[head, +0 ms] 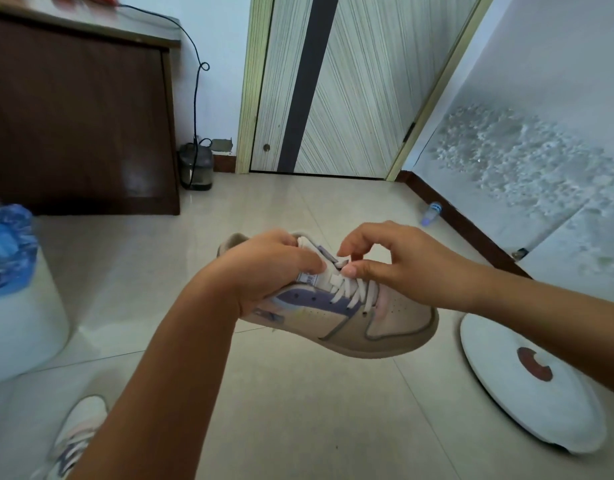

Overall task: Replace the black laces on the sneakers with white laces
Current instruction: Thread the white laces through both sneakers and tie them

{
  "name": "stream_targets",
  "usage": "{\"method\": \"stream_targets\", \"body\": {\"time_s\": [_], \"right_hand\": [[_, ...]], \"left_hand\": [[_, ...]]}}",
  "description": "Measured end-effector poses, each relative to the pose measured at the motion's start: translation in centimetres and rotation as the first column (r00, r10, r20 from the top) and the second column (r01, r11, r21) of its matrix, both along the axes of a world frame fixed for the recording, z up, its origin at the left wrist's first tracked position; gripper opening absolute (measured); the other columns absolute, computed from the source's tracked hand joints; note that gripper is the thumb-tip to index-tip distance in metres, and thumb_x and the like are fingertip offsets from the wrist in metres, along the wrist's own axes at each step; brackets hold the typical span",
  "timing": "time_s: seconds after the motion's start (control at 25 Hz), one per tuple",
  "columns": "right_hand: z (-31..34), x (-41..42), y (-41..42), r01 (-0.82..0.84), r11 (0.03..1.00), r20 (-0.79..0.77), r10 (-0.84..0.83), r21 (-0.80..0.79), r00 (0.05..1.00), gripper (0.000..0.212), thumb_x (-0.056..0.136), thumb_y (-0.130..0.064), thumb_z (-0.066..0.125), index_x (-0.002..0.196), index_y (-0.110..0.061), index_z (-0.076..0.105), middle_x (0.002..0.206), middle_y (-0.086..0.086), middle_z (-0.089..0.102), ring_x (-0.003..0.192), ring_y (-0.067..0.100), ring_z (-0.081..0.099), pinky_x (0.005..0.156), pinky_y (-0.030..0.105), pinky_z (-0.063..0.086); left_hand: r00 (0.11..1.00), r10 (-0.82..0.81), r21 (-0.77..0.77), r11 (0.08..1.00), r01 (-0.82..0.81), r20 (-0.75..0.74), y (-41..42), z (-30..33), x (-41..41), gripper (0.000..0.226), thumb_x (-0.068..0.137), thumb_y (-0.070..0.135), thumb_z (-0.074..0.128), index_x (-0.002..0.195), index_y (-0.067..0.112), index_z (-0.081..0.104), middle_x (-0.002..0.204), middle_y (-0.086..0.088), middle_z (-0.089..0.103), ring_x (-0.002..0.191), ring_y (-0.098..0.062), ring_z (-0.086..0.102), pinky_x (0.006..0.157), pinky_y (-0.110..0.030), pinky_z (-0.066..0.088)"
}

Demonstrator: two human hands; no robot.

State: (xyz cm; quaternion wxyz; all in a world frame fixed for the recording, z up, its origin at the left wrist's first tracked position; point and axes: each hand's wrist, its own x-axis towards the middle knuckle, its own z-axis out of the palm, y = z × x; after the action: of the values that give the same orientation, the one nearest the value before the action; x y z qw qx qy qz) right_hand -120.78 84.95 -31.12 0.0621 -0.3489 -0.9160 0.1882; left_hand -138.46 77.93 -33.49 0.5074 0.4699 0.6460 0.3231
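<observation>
Both forearms bare; left hand (274, 268) and right hand (399, 268) seemingly ringless.

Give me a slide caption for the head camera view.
Left hand grips a sneaker in the air while the right hand pinches its white lace.

My left hand (264, 268) curls tight, thumb pressed forward; my right hand (395, 268) arches over (wrist raised), forefinger and thumb pinching together; both bare forearms reach forward.
</observation>
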Motion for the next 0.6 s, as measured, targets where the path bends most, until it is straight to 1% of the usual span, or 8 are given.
{"method": "stream_targets", "body": {"time_s": [0.04,0.12,0.2,0.24,0.36,0.44,0.52,0.6], "right_hand": [[0.4,-0.1,0.2,0.007,0.997,-0.002,-0.007,-0.076,1.0,0.008,0.084,-0.034,0.064,0.082,-0.039,0.059,0.087,-0.017,0.061,0.088,0.001,0.054,0.081,0.023,0.043],[1.3,-0.3,0.7,-0.003,0.984,0.099,0.021,-0.18,0.995,0.007,0.085,-0.031,0.064,0.08,-0.033,0.061,0.084,-0.013,0.063,0.083,0.002,0.057,0.082,0.023,0.045],[1.7,-0.8,1.0,0.008,0.96,0.223,0.056,-0.279,0.973,0.007,0.088,-0.03,0.061,0.082,-0.027,0.062,0.09,-0.004,0.064,0.085,0.006,0.056,0.085,0.025,0.043],[1.6,-0.9,1.1,0.032,0.946,0.231,0.047,-0.323,0.972,0.008,0.089,-0.029,0.06,0.083,-0.025,0.062,0.096,0.001,0.064,0.086,0.009,0.055,0.083,0.027,0.042],[0.5,-1.2,1.1,0.06,0.914,0.153,0.002,-0.401,0.988,0.012,0.092,-0.024,0.054,0.081,-0.026,0.057,0.109,0.004,0.058,0.09,0.011,0.05,0.082,0.027,0.039],[-0.7,-0.9,1.2,0.027,0.908,0.151,0.041,-0.419,0.988,0.008,0.094,-0.024,0.053,0.088,-0.024,0.058,0.1,-0.001,0.06,0.087,0.009,0.051,0.083,0.028,0.042],[-2.4,-0.5,1.1,0.015,0.951,0.05,0.001,-0.308,0.999,0.004,0.093,-0.024,0.056,0.092,-0.024,0.06,0.091,-0.008,0.061,0.083,0.005,0.055,0.079,0.024,0.046],[-3.9,0.0,0.9,0.062,0.969,-0.113,-0.091,-0.237,0.989,0.008,0.09,-0.026,0.059,0.097,-0.027,0.063,0.094,-0.013,0.065,0.088,0.002,0.06,0.08,0.021,0.049]], "left_hand": [[1.0,-0.013,-0.006,1.0,0.013,-0.01,-0.1,0.0,0.0,0.012,0.087,0.028,0.063,0.086,0.016,0.063,0.085,-0.011,0.071,0.081,-0.028,0.07,0.074,-0.039,0.057],[0.998,-0.047,-0.019,0.999,0.046,-0.043,-0.1,0.1,0.2,0.012,0.087,0.029,0.063,0.089,0.018,0.063,0.087,-0.01,0.071,0.081,-0.027,0.069,0.073,-0.038,0.057],[0.992,-0.087,-0.034,0.996,0.084,-0.097,0.0,-0.1,0.4,0.012,0.086,0.031,0.063,0.09,0.02,0.062,0.088,-0.008,0.069,0.081,-0.025,0.069,0.072,-0.036,0.058],[0.987,-0.107,-0.044,0.994,0.103,-0.116,0.0,-0.2,0.4,0.012,0.085,0.031,0.063,0.09,0.02,0.062,0.088,-0.007,0.069,0.08,-0.024,0.068,0.071,-0.034,0.058],[0.968,-0.146,-0.077,0.988,0.133,-0.203,0.7,-0.8,0.5,0.013,0.082,0.035,0.062,0.085,0.022,0.062,0.084,-0.003,0.066,0.079,-0.018,0.066,0.069,-0.028,0.056],[0.946,-0.14,-0.092,0.989,0.117,-0.294,1.2,-1.5,0.3,0.014,0.079,0.038,0.06,0.084,0.025,0.063,0.091,-0.003,0.061,0.087,-0.019,0.062,0.076,-0.032,0.056],[0.95,-0.113,-0.114,0.99,0.083,-0.292,1.6,-2.2,-0.1,0.018,0.078,0.038,0.059,0.087,0.022,0.063,0.096,-0.006,0.064,0.086,-0.022,0.065,0.081,-0.038,0.057],[0.96,-0.065,-0.137,0.99,0.028,-0.273,1.9,-2.9,-0.6,0.019,0.079,0.037,0.059,0.089,0.021,0.062,0.095,-0.008,0.066,0.083,-0.024,0.067,0.082,-0.04,0.057]]}}
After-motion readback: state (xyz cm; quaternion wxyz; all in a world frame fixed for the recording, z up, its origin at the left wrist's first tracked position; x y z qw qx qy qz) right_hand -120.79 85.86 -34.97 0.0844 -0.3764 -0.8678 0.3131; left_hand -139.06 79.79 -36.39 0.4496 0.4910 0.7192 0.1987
